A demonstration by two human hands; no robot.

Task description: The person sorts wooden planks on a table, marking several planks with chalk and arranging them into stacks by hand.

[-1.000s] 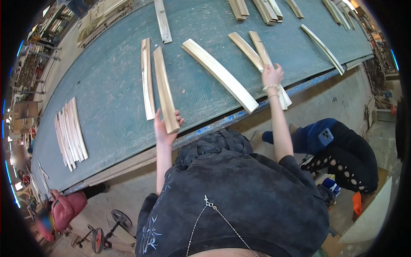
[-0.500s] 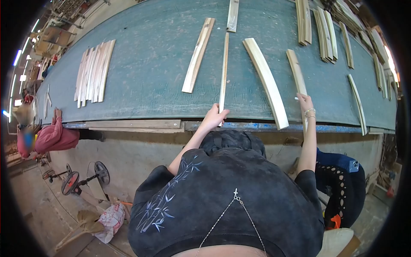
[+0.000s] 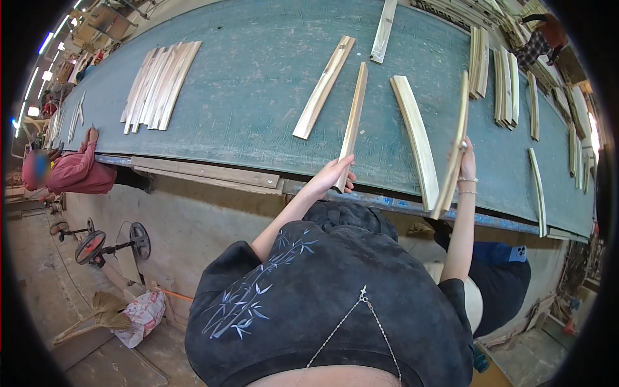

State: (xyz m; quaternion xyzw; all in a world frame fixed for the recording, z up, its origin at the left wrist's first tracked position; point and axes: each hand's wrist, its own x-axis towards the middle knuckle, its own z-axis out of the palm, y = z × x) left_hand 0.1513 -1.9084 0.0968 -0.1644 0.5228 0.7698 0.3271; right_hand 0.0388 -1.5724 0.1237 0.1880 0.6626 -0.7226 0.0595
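Observation:
My left hand [image 3: 335, 175] is closed round the near end of a narrow wooden strip [image 3: 355, 122], whose far end points away over the green tabletop. In my right hand [image 3: 465, 164] is another wooden strip [image 3: 461, 109], turned on its edge, its near end reaching past the table edge. A small white piece [image 3: 463, 145], too small to name, shows at the right fingers. Between my hands lies a wide pale wooden slat [image 3: 414, 135]. Left of my left hand rests a slat with brown grain [image 3: 325, 87].
A row of slats [image 3: 161, 87] lies on the green table [image 3: 251, 97] at left; stacked slats [image 3: 506, 87] lie at right. One person in a red top [image 3: 80, 169] stands at left, another in dark clothes [image 3: 506, 290] at right. Fans [image 3: 138, 242] and a broom [image 3: 106, 313] are on the floor.
My right hand has turned its strip onto its edge and brought it closer. My left hand's strip has tilted, showing more of its face. The whole view has shifted and turned slightly.

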